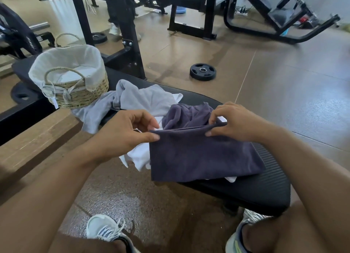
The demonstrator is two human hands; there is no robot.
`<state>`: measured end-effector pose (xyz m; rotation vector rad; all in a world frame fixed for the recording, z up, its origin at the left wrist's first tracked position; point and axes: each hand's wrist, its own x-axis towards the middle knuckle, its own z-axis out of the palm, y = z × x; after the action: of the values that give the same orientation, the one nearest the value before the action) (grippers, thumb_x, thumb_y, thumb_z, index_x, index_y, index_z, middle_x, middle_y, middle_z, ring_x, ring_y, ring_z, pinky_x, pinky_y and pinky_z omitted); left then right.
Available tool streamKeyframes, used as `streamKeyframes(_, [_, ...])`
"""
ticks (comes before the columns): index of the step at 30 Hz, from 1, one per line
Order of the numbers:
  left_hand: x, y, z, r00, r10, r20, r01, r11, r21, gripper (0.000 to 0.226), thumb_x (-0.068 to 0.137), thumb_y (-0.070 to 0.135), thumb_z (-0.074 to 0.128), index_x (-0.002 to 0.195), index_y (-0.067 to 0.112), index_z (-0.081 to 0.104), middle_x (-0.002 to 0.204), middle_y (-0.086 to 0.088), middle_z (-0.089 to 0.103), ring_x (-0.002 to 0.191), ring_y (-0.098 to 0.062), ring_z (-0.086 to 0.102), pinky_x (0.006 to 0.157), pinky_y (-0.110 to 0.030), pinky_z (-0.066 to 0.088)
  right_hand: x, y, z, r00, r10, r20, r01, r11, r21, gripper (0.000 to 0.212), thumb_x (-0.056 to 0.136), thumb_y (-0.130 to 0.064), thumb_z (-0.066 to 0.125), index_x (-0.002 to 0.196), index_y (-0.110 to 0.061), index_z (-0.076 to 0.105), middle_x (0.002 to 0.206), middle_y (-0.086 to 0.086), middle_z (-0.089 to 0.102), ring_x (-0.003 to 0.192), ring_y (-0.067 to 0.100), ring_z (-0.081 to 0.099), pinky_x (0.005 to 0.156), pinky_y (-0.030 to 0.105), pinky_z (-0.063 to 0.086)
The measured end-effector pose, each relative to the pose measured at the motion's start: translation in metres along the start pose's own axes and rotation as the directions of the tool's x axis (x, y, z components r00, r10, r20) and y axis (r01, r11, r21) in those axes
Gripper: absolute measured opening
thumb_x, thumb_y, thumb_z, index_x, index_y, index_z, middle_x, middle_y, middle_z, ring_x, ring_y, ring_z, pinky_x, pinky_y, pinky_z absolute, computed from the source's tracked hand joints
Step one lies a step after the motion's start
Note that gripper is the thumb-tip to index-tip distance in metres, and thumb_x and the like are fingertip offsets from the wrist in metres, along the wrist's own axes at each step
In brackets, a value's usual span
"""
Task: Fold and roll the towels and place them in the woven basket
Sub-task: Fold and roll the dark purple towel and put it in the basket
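**Both hands pinch the folded edge of the purple towel**

Fingers (151,137) of the left hand (125,133) pinch the near left corner of the dark purple towel (200,156), thumb on top. The right hand (236,122) grips the same folded edge at its other end, thumb and forefinger closed on the cloth. Between the two hands the edge runs taut and nearly level, lifted slightly above the table (265,186).

Below that edge the towel hangs and lies as a flat, doubled panel on the padded black surface, its lower corner reaching toward the rim. Behind the edge the rest of the purple cloth is bunched in loose folds. A white towel (140,156) lies crumpled under it, showing at the left and peeking out at the near right. A grey towel (132,97) sprawls farther back, one end draped off the table's left side.

The woven basket (75,93) stands upright at the far left end, just beside the grey towel, lined with pale fabric folded over its rim. How many layers the purple panel has cannot be told.
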<state>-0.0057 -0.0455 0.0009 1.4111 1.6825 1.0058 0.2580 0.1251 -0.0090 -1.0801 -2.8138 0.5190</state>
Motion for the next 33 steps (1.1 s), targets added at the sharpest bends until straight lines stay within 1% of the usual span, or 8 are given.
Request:
streamKeyframes(4, [0.003, -0.011, -0.006, 0.993, -0.113, -0.016, 0.113, 0.994, 0.005, 0.019, 0.081, 0.001, 0.079, 0.092, 0.017, 0.077, 0.079, -0.001, 0.070, 0.075, -0.009, 0.062, 0.066, -0.011, 0.049, -0.011, 0.001, -0.013, 0.999, 0.039, -0.026, -0.038, 0.998, 0.044, 0.024, 0.076, -0.054, 0.081, 0.077, -0.034, 0.067, 0.072, -0.014, 0.065, 0.073, 0.002, 0.058, 0.064, 0.026, 0.041])
streamKeyframes(13, [0.011, -0.014, -0.006, 0.964, -0.264, -0.017, 0.265, 0.963, 0.053, 0.007, 0.088, 0.011, 0.074, 0.086, 0.017, 0.078, 0.079, 0.008, 0.076, 0.080, -0.004, 0.064, 0.079, -0.023, 0.047, -0.048, 0.036, -0.028, 0.982, 0.189, -0.005, -0.181, 0.945, 0.272, 0.023, 0.070, -0.050, 0.083, 0.073, -0.029, 0.075, 0.068, -0.010, 0.072, 0.062, 0.001, 0.063, 0.062, 0.024, 0.047])
streamKeyframes(16, [0.014, -0.012, -0.002, 0.951, -0.310, 0.001, 0.305, 0.935, -0.183, 0.011, 0.092, 0.013, 0.068, 0.082, 0.013, 0.073, 0.078, 0.006, 0.073, 0.081, -0.009, 0.064, 0.083, -0.029, 0.049, -0.067, 0.041, -0.031, 0.974, 0.222, -0.048, -0.169, 0.849, 0.501, 0.024, 0.065, -0.042, 0.082, 0.071, -0.020, 0.073, 0.067, -0.003, 0.073, 0.061, 0.005, 0.064, 0.059, 0.018, 0.047])
streamKeyframes(19, [0.017, -0.010, 0.004, 0.941, -0.337, 0.012, 0.319, 0.877, -0.361, 0.021, 0.095, 0.020, 0.064, 0.102, 0.001, 0.069, 0.095, -0.011, 0.073, 0.086, -0.019, 0.068, 0.078, -0.025, 0.056, -0.079, 0.045, -0.035, 0.965, 0.255, -0.059, -0.161, 0.758, 0.632, 0.024, 0.067, -0.034, 0.081, 0.072, -0.014, 0.069, 0.068, 0.003, 0.073, 0.061, 0.010, 0.064, 0.057, 0.016, 0.049])
streamKeyframes(24, [0.009, 0.000, -0.007, 0.903, -0.279, 0.328, 0.409, 0.793, -0.452, 0.033, 0.075, 0.032, 0.071, 0.100, 0.011, 0.077, 0.085, -0.007, 0.074, 0.071, -0.015, 0.071, 0.062, -0.023, 0.057, -0.102, 0.053, -0.047, 0.954, 0.209, 0.215, -0.293, 0.511, 0.808, 0.026, 0.068, -0.002, 0.086, 0.060, -0.017, 0.067, 0.057, 0.004, 0.061, 0.046, 0.008, 0.055, 0.043, 0.015, 0.043])
streamKeyframes(27, [0.008, -0.006, -0.010, 0.870, -0.314, 0.381, 0.458, 0.800, -0.387, 0.041, 0.076, 0.026, 0.072, 0.109, 0.001, 0.073, 0.091, -0.012, 0.077, 0.073, -0.017, 0.075, 0.062, -0.023, 0.059, -0.107, 0.055, -0.046, 0.927, 0.284, 0.244, -0.358, 0.487, 0.797, 0.002, 0.081, -0.012, 0.072, 0.080, -0.011, 0.071, 0.073, 0.008, 0.071, 0.058, 0.012, 0.065, 0.052, 0.020, 0.050])
streamKeyframes(30, [0.014, -0.015, 0.006, 0.891, -0.402, 0.213, 0.450, 0.848, -0.279, 0.025, 0.082, 0.017, 0.073, 0.101, 0.001, 0.072, 0.102, -0.021, 0.076, 0.078, -0.022, 0.075, 0.069, -0.026, 0.062, -0.096, 0.066, -0.029, 0.885, 0.419, 0.201, -0.435, 0.596, 0.675, 0.019, 0.083, -0.018, 0.076, 0.101, -0.015, 0.073, 0.099, 0.010, 0.078, 0.081, 0.019, 0.071, 0.070, 0.034, 0.055])
streamKeyframes(33, [0.023, -0.017, 0.018, 0.910, -0.406, 0.076, 0.412, 0.876, -0.249, 0.008, 0.088, 0.010, 0.072, 0.093, 0.004, 0.070, 0.089, -0.016, 0.074, 0.068, -0.020, 0.072, 0.066, -0.026, 0.062, -0.085, 0.068, -0.019, 0.841, 0.509, 0.182, -0.509, 0.633, 0.583, 0.018, 0.082, -0.021, 0.082, 0.097, -0.015, 0.074, 0.099, 0.013, 0.078, 0.084, 0.024, 0.071, 0.077, 0.044, 0.059])
